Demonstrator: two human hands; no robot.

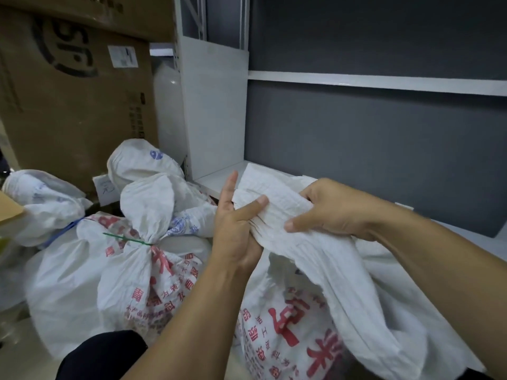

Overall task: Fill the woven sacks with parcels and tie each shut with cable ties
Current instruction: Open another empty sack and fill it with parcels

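Note:
A white woven sack (323, 311) with red print stands in front of me, its top bunched into a crumpled neck (274, 204). My left hand (236, 231) grips that neck from the left, thumb pressed across it and the other fingers stretched upward. From the right, my right hand (329, 209) clutches the same bunched fabric. No cable tie shows on this sack, and its contents are hidden. Left of it sits a filled sack (90, 281) closed with a green cable tie (129, 239).
More tied white sacks (44, 204) pile up at the left, one bound with a blue tie (60, 231). Big cardboard boxes (71, 89) stand behind them. A white shelf unit (384, 82) with a grey back panel fills the right. My dark-clothed knee (101, 355) shows below.

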